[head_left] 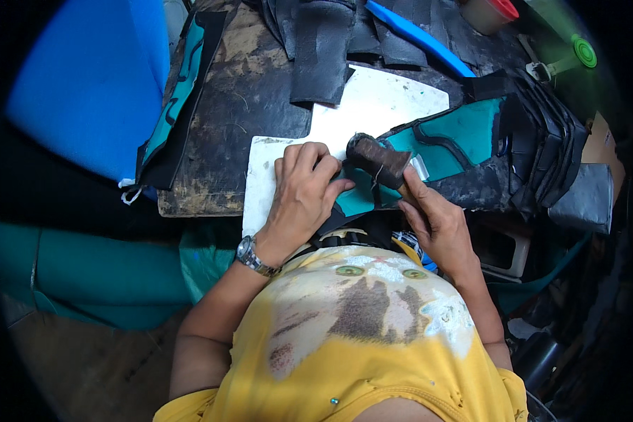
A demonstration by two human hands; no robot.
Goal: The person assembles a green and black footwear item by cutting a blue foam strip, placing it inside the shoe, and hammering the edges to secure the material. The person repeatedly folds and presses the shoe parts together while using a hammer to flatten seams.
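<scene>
My right hand (436, 221) grips the handle of a dark, worn hammer (378, 159), whose head rests over a teal piece with black trim (457, 137). My left hand (304, 190), fingers curled, presses down on the near end of that teal piece beside the hammer head. The piece lies across a white cutting board (373, 105) on a stained dark worktable (232, 119). A metal watch sits on my left wrist.
Black strips (323, 49) and a blue strip (418, 39) lie at the table's back. A stack of teal-and-black pieces (555, 141) sits at the right, another teal piece (179, 105) hangs at the left edge. Blue foam (84, 77) stands far left.
</scene>
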